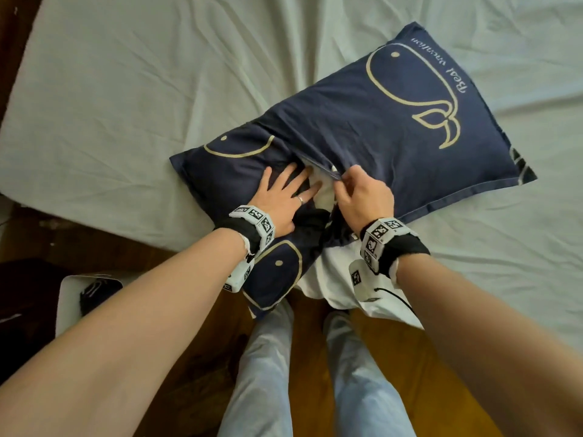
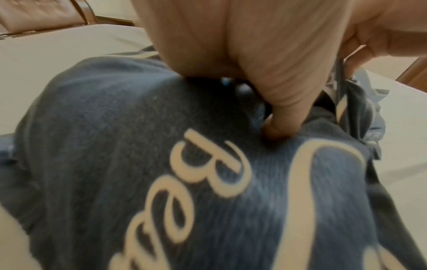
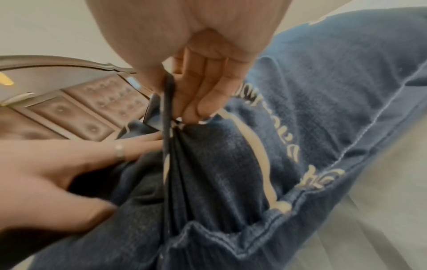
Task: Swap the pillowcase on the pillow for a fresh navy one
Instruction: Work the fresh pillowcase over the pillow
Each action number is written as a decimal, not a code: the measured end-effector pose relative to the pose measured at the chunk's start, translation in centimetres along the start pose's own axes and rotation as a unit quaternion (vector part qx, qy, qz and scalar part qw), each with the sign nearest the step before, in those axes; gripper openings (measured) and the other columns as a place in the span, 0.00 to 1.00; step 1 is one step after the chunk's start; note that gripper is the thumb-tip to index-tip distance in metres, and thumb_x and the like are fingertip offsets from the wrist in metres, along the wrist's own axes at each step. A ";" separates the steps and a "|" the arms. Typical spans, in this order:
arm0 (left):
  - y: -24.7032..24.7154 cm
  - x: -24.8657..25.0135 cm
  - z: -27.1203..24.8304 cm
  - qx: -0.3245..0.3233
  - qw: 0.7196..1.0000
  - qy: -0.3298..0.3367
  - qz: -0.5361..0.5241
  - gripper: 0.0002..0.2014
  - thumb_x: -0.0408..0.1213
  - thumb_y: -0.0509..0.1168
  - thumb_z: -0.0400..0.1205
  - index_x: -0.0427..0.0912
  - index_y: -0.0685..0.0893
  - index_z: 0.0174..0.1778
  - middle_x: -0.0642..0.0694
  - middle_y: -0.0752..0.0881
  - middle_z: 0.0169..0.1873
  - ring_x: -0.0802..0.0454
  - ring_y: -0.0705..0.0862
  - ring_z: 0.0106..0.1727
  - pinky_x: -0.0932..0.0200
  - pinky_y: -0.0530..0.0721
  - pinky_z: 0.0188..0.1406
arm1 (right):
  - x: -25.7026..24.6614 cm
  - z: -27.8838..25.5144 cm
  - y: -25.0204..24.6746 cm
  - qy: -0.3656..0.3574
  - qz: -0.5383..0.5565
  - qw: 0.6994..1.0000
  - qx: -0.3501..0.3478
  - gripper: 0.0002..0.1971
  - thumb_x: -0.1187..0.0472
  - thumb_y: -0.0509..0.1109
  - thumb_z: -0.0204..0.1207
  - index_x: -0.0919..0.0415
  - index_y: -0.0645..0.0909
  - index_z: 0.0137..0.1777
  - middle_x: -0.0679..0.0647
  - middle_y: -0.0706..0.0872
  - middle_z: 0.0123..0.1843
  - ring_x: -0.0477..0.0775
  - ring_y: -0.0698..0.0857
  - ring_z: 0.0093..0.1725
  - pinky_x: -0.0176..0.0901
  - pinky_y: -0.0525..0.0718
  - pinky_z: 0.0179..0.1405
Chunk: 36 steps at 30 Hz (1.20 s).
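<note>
Navy pillowcase (image 1: 362, 127) is lying mid-frame on the bed (image 1: 126, 89). Right hand (image 1: 362, 197) is pinching its opening hem; left hand (image 1: 280, 197) is pressing flat, fingers released. I'm expecting the hem could slip and bunch.

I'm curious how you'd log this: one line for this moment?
left hand: flat on navy pillowcase | right hand: pinches opening edge | white pillow: peeking out | on bed
</note>
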<state>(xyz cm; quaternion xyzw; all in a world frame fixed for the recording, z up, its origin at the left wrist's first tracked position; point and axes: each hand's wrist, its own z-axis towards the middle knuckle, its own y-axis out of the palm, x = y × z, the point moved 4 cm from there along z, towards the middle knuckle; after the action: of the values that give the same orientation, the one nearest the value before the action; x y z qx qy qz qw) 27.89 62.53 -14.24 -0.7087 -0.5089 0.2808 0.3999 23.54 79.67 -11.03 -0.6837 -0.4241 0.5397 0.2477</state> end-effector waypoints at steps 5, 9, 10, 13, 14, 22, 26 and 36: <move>-2.0 -0.5 1.6 -0.001 0.997 -0.051 -0.061 0.36 0.53 0.64 0.74 0.51 0.65 0.80 0.44 0.62 0.80 0.41 0.55 0.81 0.35 0.59 0.77 | -1.5 -0.2 0.3 -0.064 0.044 0.996 -0.054 0.12 0.48 0.70 0.72 0.50 0.72 0.35 0.47 0.79 0.26 0.58 0.79 0.31 0.48 0.82 0.38; -4.9 -2.6 1.0 0.126 0.990 -0.048 -0.040 0.16 0.50 0.60 0.83 0.47 0.84 0.59 0.46 0.78 0.61 0.44 0.74 0.65 0.45 0.73 0.56 | -1.5 0.4 0.6 -0.052 -0.016 0.992 -0.114 0.10 0.45 0.69 0.72 0.51 0.79 0.41 0.47 0.86 0.34 0.55 0.85 0.37 0.48 0.84 0.42; -5.3 -3.4 0.7 0.149 0.987 -0.052 -0.033 0.13 0.49 0.63 0.82 0.47 0.85 0.56 0.46 0.78 0.59 0.44 0.76 0.60 0.47 0.75 0.52 | -1.5 0.3 0.8 -0.048 -0.017 0.992 -0.113 0.10 0.46 0.69 0.72 0.51 0.80 0.43 0.46 0.86 0.34 0.55 0.85 0.38 0.48 0.84 0.43; -5.5 -5.0 0.2 0.187 0.963 -0.127 -0.145 0.09 0.39 0.71 0.78 0.44 0.81 0.51 0.44 0.75 0.56 0.43 0.82 0.47 0.48 0.82 0.43 | -2.1 -0.3 1.1 -0.079 -0.022 0.990 -0.113 0.09 0.46 0.69 0.72 0.47 0.80 0.48 0.44 0.86 0.36 0.55 0.86 0.40 0.47 0.84 0.44; -5.5 -5.2 0.1 0.194 0.948 -0.155 -0.197 0.11 0.38 0.72 0.77 0.44 0.79 0.53 0.43 0.74 0.57 0.42 0.83 0.46 0.47 0.83 0.43 | -2.5 -0.6 1.3 -0.102 -0.035 0.987 -0.123 0.10 0.45 0.69 0.72 0.46 0.80 0.49 0.45 0.87 0.37 0.56 0.87 0.41 0.47 0.84 0.44; -3.4 -6.5 -0.6 0.137 0.924 -0.240 -0.263 0.22 0.51 0.69 0.78 0.50 0.81 0.67 0.48 0.77 0.65 0.44 0.75 0.66 0.45 0.81 0.60 | -5.0 0.5 1.4 -0.120 -0.207 0.964 -0.120 0.13 0.45 0.65 0.76 0.52 0.77 0.53 0.53 0.88 0.43 0.63 0.87 0.44 0.45 0.73 0.36; -3.3 -6.5 -0.6 0.151 0.955 -0.151 -0.207 0.20 0.51 0.67 0.80 0.54 0.81 0.68 0.50 0.72 0.72 0.46 0.69 0.73 0.45 0.77 0.66 | -7.3 3.7 2.1 -0.081 -0.179 0.978 -0.068 0.22 0.55 0.68 0.77 0.56 0.68 0.68 0.58 0.83 0.61 0.67 0.86 0.53 0.51 0.74 0.38; -1.9 -10.3 0.3 0.050 0.990 -0.098 -0.093 0.37 0.66 0.59 0.76 0.57 0.64 0.81 0.51 0.59 0.81 0.42 0.69 0.71 0.42 0.72 0.66 | -12.7 7.5 2.6 -0.091 -0.039 0.995 -0.008 0.09 0.53 0.64 0.80 0.58 0.76 0.55 0.56 0.88 0.42 0.67 0.85 0.42 0.53 0.81 0.41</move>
<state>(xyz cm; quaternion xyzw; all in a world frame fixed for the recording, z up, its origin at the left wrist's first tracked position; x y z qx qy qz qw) 23.36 53.14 -12.89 -0.6064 -0.5948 0.3357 0.4071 16.46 66.65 -8.62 -0.6167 -0.4758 0.5858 0.2237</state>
